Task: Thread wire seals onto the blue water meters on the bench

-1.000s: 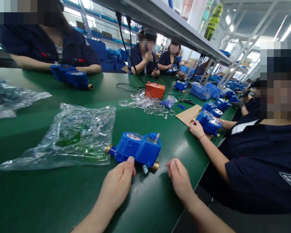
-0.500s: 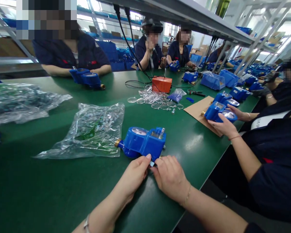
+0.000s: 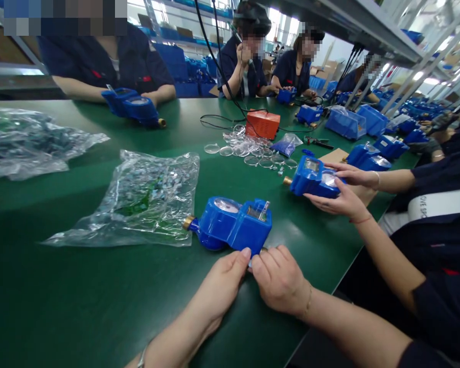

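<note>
A blue water meter [image 3: 233, 227] with a round dial, a small display window and a brass threaded end lies on the green table in front of me. At its near right corner, my left hand [image 3: 226, 276] is closed, thumb and fingers pinching a small pale-blue plastic piece [image 3: 250, 263]. Pressed up against the same spot is my right hand [image 3: 281, 281], its fingers curled and closed. Most of the piece is hidden by the fingers, so what exactly the right hand grips does not show. A clear plastic bag [image 3: 157, 204] of small blue and green pieces lies left of the meter.
At right, a co-worker's hands [image 3: 341, 197] hold another water meter [image 3: 310, 176] over the table. Beyond are clear rings [image 3: 249, 145], an orange box [image 3: 262, 124], pliers [image 3: 322, 142] and blue bins [image 3: 345, 122]. A second bag [image 3: 34, 143] lies far left; another person sits opposite.
The co-worker on the right has brought their meter leftward, away from the cardboard. My right fingers have closed further over the pale-blue piece, which shows less now. My view has shifted slightly.
</note>
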`<state>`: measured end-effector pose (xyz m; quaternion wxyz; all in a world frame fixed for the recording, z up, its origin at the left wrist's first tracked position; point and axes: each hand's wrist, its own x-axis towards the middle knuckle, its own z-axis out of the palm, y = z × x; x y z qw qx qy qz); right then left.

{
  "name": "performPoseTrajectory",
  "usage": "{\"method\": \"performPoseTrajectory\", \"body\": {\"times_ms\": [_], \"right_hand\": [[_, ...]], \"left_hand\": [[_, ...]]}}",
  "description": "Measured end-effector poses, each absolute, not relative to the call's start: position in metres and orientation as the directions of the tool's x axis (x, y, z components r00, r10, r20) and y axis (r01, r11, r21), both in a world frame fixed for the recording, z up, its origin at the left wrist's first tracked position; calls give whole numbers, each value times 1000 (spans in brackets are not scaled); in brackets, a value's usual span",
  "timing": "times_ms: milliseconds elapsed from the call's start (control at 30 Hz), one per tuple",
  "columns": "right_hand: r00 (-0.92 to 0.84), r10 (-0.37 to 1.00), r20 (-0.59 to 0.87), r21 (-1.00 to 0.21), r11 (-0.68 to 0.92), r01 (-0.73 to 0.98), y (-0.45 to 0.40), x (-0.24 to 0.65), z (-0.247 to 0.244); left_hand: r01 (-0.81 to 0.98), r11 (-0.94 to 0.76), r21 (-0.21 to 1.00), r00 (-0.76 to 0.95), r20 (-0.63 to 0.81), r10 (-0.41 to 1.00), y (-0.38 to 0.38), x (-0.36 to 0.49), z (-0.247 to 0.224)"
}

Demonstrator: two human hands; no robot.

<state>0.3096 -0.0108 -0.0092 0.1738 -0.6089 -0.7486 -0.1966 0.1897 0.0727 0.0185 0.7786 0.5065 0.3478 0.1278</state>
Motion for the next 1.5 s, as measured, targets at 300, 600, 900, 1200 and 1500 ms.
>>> {"method": "performPoseTrajectory", "body": {"times_ms": [300,600,900,1200,1500], "right_hand": [[-127,839,529,-9,155,988,-1,308,-13],[381,835,396,-496,-154,854,-47,325,-31],[531,812,242,-641,-277,716,-56,341,-41],[472,825,312,-533,-260,806,-54,340,-43],[480,812,331,-561,-240,792,-58,341,-44]], "left_hand": [[183,455,871,702,-440,560,74,192,11],[520,-819,245,707,416,573,106,159,42],[192,-970,-149,958,242,152,148,191,50],[93,-994,-51,881,470,58,149,155,39],[277,-918,284,524,756,392,83,132,50]]}}
